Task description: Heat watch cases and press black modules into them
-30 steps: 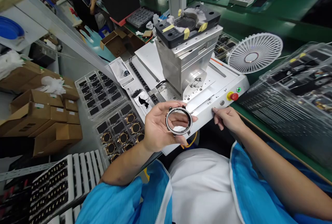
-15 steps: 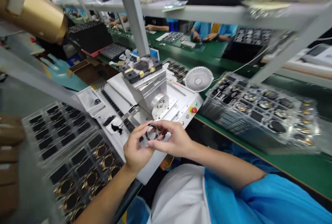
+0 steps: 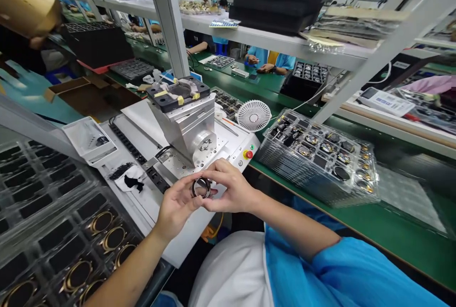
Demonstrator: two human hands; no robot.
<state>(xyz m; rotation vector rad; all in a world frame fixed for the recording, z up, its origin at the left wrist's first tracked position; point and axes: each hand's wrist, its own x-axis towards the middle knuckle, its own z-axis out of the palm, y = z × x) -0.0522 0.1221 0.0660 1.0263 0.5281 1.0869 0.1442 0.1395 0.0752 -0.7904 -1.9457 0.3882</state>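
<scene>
Between both hands is a round, dark-rimmed watch case (image 3: 201, 187), its opening facing me. My left hand (image 3: 178, 202) grips its left side with fingers and thumb. From the right, my right hand (image 3: 230, 187) pinches the rim, thumb below and fingers above. Both hands are over the front edge of a white machine base (image 3: 192, 236). Just beyond them stands a metal fixture block (image 3: 187, 126) topped by a black jig (image 3: 178, 93) with yellow pads. A white cloth with black scraps (image 3: 131, 181) lies left of the hands.
Clear trays of gold-rimmed watch parts (image 3: 114, 238) lie at lower left. A stack of clear trays (image 3: 317, 155) stands right, near a small white fan (image 3: 253, 116) and a red emergency button (image 3: 248, 154). A grey post (image 3: 166, 22) rises behind the fixture. Co-workers sit across the green bench.
My view has swung to the right, so the surroundings sit further left. Both hands still hold the watch case, which is turned slightly.
</scene>
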